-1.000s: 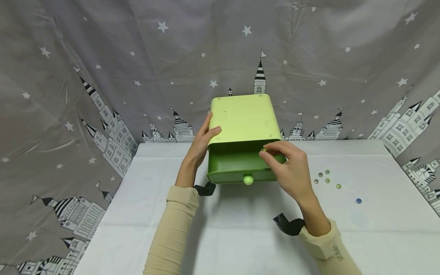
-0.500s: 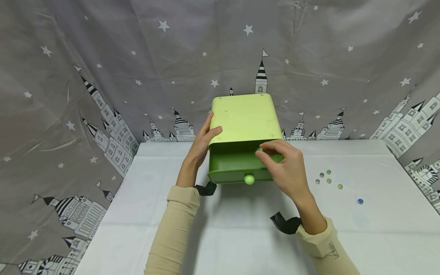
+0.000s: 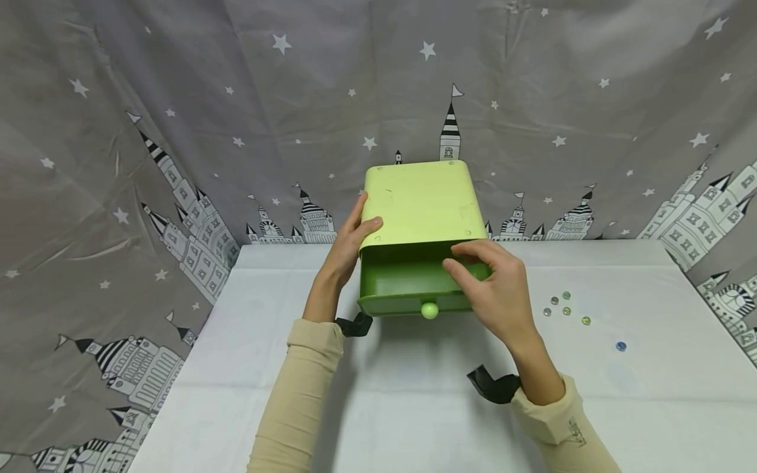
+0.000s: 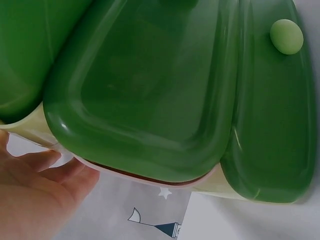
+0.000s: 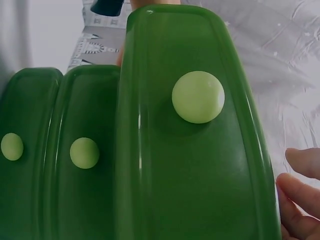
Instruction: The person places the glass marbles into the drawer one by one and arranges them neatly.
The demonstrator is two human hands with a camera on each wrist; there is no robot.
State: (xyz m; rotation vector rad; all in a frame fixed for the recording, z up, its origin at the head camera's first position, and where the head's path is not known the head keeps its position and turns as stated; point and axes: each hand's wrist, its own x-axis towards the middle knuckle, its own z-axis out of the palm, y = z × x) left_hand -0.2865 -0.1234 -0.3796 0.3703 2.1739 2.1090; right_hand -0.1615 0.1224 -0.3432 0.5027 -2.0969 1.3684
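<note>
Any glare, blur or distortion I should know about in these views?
Head view: sharp, evenly lit, soft shadows under the arms, wide-angle bend at the edges. Left wrist view: glare streaks on the open drawer, left hand blurred. Right wrist view: close and soft, knob bulging.

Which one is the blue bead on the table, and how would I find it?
Start at the green drawer box at the back of the white table. Right of it, past the right hand, lies a cluster of clear and greenish glass beads. The blue bead lies alone, nearer and further right, the only blue one.
</note>
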